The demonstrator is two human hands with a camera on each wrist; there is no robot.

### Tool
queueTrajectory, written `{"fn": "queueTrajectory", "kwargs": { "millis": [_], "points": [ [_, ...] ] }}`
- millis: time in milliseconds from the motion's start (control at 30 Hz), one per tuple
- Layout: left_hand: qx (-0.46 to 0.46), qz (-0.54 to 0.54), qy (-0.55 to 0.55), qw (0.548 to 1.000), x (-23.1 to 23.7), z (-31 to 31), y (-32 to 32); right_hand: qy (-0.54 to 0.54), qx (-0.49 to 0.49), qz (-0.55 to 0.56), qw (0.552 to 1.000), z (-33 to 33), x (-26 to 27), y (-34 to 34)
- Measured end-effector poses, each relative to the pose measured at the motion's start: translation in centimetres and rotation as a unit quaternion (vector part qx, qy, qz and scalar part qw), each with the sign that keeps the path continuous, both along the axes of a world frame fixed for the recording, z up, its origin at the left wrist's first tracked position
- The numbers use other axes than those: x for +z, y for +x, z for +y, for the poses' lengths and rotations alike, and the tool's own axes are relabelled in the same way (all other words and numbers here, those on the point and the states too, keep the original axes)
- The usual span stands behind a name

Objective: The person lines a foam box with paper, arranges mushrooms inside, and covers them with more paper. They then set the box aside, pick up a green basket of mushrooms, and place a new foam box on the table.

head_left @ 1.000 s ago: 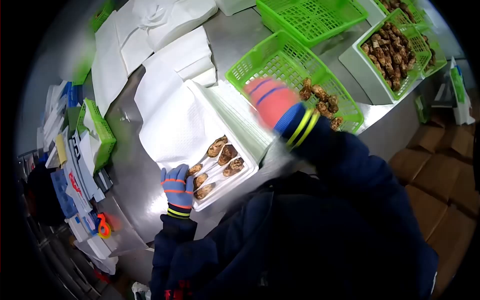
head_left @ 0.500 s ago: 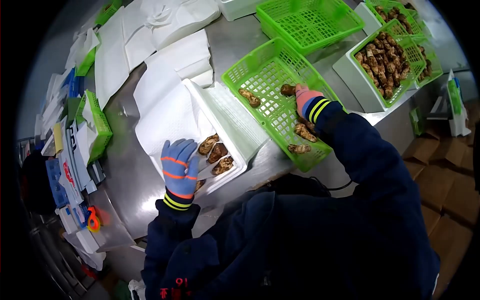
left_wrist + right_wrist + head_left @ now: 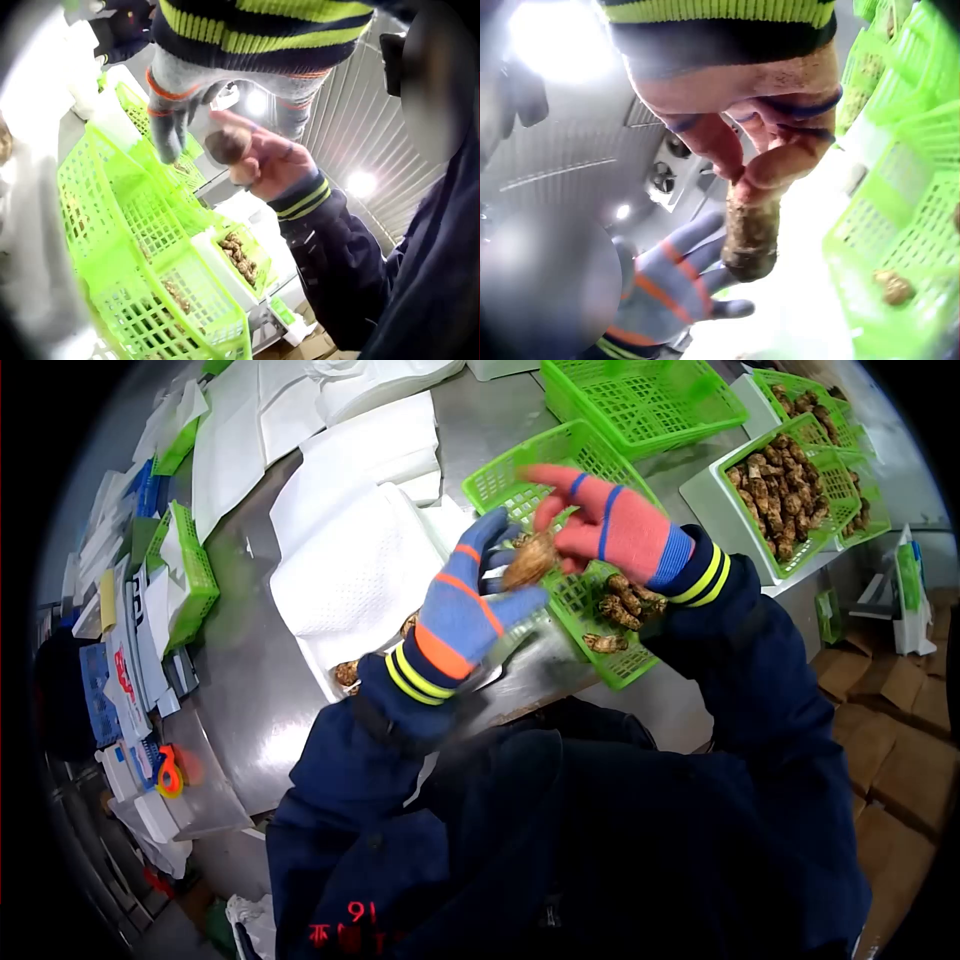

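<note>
In the head view my left hand (image 3: 460,600), in a blue-grey glove with orange stripes, has its fingers spread beside a brown mushroom-like piece (image 3: 530,562). My right hand (image 3: 625,535), gloved in pink with blue stripes, meets that piece from the other side. The right wrist view shows the right thumb and fingertips pinching the end of the piece (image 3: 751,236), with the left palm (image 3: 667,289) open behind it. Similar pieces (image 3: 622,600) lie in the green basket (image 3: 618,672) below the right hand. White paper (image 3: 340,575) and the left forearm partly cover a white box.
Another green basket (image 3: 650,410) stands at the back. To the right, a basket full of brown pieces (image 3: 780,495) rests in a white box. Stacked papers and an orange tape dispenser (image 3: 170,772) are at the left; cardboard boxes (image 3: 895,760) lie at the lower right.
My right hand has come up and left from the green basket with a brown piece. My left hand has left the white box's edge and moved up and right to meet it.
</note>
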State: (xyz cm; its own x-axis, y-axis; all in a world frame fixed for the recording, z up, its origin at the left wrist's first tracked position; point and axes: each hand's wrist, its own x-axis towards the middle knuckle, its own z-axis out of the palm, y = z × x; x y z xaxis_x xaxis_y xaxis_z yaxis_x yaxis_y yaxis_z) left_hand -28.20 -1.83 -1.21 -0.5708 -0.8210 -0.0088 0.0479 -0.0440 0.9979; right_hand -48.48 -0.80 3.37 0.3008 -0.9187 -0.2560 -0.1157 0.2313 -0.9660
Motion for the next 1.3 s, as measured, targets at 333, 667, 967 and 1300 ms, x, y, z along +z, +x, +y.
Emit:
{"fn": "queueTrajectory", "kwargs": {
  "millis": [333,667,967,1300],
  "points": [
    [-0.002,-0.415,-0.347,0.841,-3.4,-4.2,17.0,-0.089,0.125,0.721,0.675,-4.1,-16.3,-5.1],
    [-0.012,-0.532,-0.387,0.753,-7.8,-3.1,21.4,-0.21,-0.083,0.276,0.934,-5.1,-6.8,0.8],
    [-0.011,-0.538,-0.401,0.741,-7.1,-3.8,21.5,-0.359,0.176,0.241,0.884,-7.1,-10.6,13.8],
    [-0.043,-0.55,-0.38,0.743,-6.6,-4.1,20.4,-0.429,0.216,0.335,0.81,-7.5,-11.8,12.9]
  ]
}}
